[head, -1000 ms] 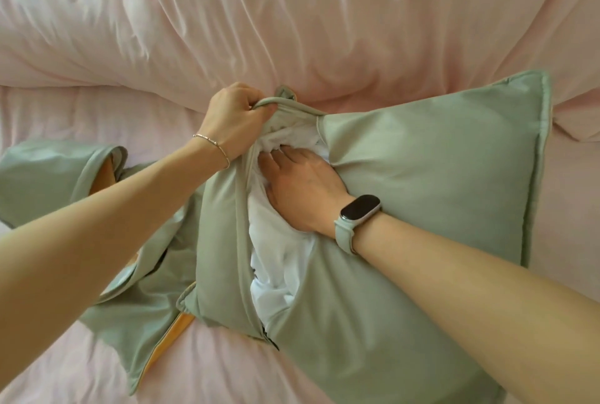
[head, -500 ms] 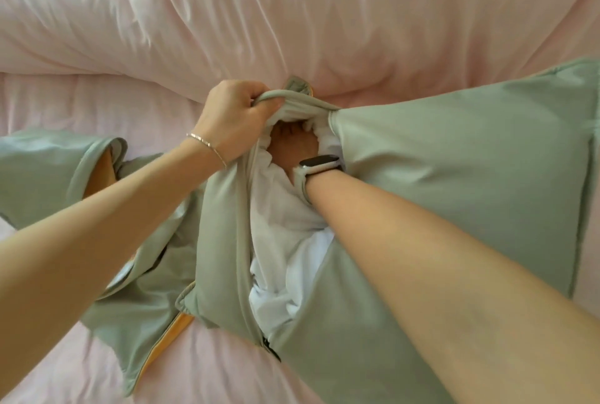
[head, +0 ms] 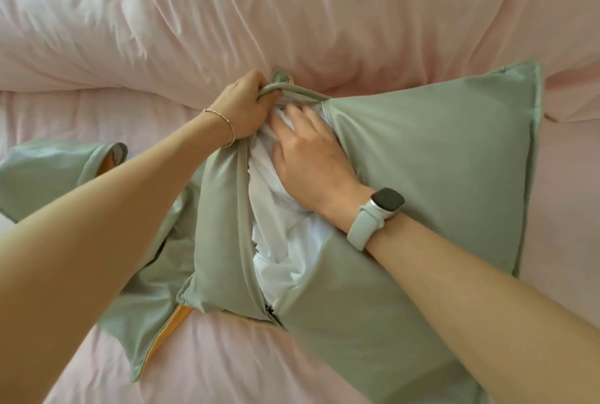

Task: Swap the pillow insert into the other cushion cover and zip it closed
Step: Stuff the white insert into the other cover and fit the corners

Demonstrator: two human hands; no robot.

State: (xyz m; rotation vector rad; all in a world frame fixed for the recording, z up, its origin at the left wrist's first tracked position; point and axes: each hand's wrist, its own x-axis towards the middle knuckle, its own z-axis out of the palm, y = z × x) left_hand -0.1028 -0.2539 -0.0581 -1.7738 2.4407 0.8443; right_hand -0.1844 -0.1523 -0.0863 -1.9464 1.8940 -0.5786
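One white pillow insert (head: 285,241) sits partly inside one green cushion cover (head: 422,160) on the pink bed sheet (head: 324,14), showing through the open zip side. A second green cover (head: 48,173) lies flat and empty at the left – so two covers, one insert. The left hand (head: 245,108) grips the cover's top edge tight, and the right hand (head: 311,157) presses flat fingers on the insert – holding nothing

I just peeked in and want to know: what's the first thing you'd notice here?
Two hands meet in the middle: the left hand grips the edge of a green cushion cover, and the right hand lies flat on the white pillow insert bulging from its open side. A second, limp green cover lies at the left on the pink bedding.
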